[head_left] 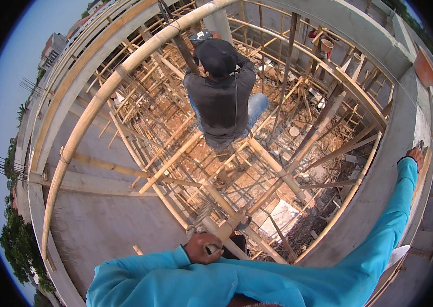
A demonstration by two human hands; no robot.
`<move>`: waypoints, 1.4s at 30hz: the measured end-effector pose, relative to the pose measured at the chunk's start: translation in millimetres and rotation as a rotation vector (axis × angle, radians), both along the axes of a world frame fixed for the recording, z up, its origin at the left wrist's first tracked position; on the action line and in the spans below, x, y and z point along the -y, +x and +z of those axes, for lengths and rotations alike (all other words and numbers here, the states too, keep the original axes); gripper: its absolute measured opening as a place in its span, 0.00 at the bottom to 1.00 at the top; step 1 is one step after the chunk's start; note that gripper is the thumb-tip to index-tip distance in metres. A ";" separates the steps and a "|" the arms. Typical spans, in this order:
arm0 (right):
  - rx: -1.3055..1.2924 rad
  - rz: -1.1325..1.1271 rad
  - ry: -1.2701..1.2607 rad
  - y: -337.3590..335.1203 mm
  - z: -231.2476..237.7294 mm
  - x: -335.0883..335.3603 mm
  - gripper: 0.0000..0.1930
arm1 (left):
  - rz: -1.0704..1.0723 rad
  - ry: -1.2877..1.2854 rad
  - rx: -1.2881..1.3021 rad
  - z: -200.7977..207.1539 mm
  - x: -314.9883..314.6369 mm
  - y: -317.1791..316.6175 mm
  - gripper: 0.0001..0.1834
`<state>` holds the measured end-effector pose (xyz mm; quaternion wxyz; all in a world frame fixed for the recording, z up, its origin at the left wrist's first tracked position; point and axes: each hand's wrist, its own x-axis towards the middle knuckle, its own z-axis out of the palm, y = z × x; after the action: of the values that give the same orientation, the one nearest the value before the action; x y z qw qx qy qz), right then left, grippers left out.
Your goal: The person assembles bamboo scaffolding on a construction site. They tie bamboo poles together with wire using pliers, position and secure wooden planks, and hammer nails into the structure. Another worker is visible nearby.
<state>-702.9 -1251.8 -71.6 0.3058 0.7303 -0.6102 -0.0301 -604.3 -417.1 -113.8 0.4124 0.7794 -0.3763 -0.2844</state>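
At the lower middle, my left hand (203, 249) is closed with its fingers curled round the end of a bamboo pole (225, 230), beside a rope lashing (203, 217). My right arm, in a blue sleeve, stretches far out to the right. There my right hand (416, 157) rests at the top of a grey concrete wall (380, 204), next to a wooden board (422, 174) along its edge. Its fingers are bent around something small and dark that I cannot make out.
A co-worker (221, 97) in a dark shirt and cap sits on the bamboo scaffold (275, 169), back to me. Far below lies rubble-strewn ground (191, 153). An orange container (425, 69) stands on the wall. Another person (324, 43) is at the far right. A curved bamboo rail (81, 120) arches left.
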 end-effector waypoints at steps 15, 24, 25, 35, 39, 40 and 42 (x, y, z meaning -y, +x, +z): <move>0.128 0.067 -0.075 -31.5 -50.1 25.2 0.14 | -0.033 -0.061 -0.010 -2.4 -5.6 2.3 0.09; 0.053 0.110 -0.003 -28.7 -31.6 -12.2 0.15 | 0.028 -0.098 -0.002 -4.1 -4.2 -0.9 0.09; 0.169 0.076 -0.016 -27.6 -31.0 -12.8 0.15 | 0.022 -0.103 0.001 -4.4 -4.1 -0.9 0.09; 0.221 0.048 0.005 -22.9 -24.9 -12.6 0.14 | 0.029 -0.080 0.024 -5.3 -3.5 -2.7 0.10; 0.181 0.094 -0.011 -21.8 -24.9 -13.6 0.12 | 0.006 -0.080 0.052 -5.7 -4.8 -1.9 0.09; 0.141 0.096 -0.003 -22.2 -25.9 -14.4 0.12 | 0.004 -0.080 0.061 -5.8 -5.3 -1.5 0.08; 0.059 0.093 -0.019 -23.6 -28.3 -16.3 0.13 | 0.000 -0.070 0.048 -6.0 -5.9 -1.3 0.08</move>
<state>-726.5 -1235.5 -100.0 0.2956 0.7556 -0.5844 0.0116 -605.6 -411.2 -119.8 0.4301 0.7712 -0.3958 -0.2522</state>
